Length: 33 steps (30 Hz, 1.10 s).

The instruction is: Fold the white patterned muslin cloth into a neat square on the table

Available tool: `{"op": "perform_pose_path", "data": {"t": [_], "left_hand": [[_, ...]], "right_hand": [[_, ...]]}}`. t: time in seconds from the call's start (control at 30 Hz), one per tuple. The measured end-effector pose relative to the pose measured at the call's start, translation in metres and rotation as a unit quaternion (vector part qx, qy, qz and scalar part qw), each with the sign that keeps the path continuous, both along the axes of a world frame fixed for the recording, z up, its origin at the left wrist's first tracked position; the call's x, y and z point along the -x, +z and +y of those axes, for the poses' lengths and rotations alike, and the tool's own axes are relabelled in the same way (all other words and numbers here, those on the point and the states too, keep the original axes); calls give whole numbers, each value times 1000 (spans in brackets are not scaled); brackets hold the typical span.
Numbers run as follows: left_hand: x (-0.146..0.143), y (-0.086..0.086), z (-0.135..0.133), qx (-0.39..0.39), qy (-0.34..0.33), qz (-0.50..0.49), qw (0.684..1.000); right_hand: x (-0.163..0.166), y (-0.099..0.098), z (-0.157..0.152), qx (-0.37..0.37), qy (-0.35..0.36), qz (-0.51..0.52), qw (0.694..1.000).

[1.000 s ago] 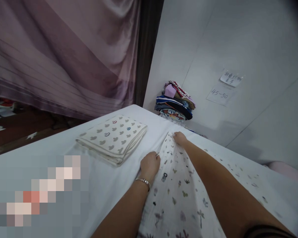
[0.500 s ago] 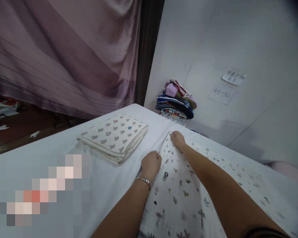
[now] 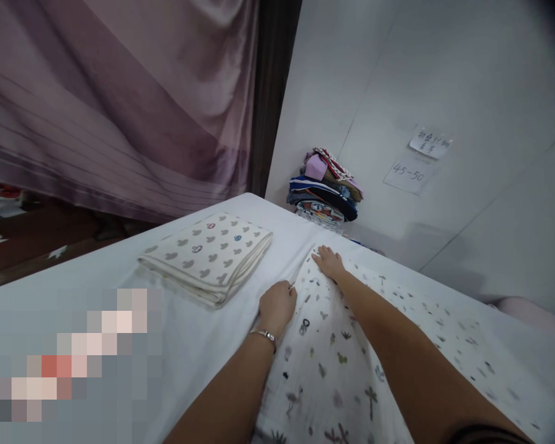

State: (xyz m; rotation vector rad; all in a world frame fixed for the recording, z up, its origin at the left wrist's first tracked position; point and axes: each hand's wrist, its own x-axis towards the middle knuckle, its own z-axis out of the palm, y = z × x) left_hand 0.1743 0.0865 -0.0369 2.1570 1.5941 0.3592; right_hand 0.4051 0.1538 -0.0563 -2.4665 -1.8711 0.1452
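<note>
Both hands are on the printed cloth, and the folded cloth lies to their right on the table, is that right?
No, the folded cloth lies to their left on the table, as the head view shows. The left hand and right hand are on the printed cloth.

Printed cloth point(image 3: 333, 370): thin woven fabric, matt, lightly creased. Folded cloth point(image 3: 208, 256): thicker soft fabric, matt. Tabletop point(image 3: 189, 345): covered in smooth white matt sheeting. Bracelet point(image 3: 264, 335): polished metal, glossy. Curtain point(image 3: 120, 105): fabric with a satin sheen. Wall notes point(image 3: 409, 174): matt paper.
</note>
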Motion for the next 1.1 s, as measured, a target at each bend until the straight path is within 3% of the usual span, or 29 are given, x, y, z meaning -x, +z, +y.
{"op": "perform_pose_path", "data": {"t": [0.47, 0.73, 0.87, 1.1], "left_hand": [[0, 0, 1, 4, 2, -3, 1000], [-1, -4, 0, -18, -10, 10, 1000], [-1, -2, -3, -27, -33, 23, 999], [-2, 5, -9, -70, -79, 22, 994]], "right_hand": [[9, -3, -11, -20, 10, 34, 999], [0, 19, 2, -89, -61, 72, 992], [8, 27, 14, -54, -106, 101, 988], [25, 29, 29, 16, -119, 127, 985]]}}
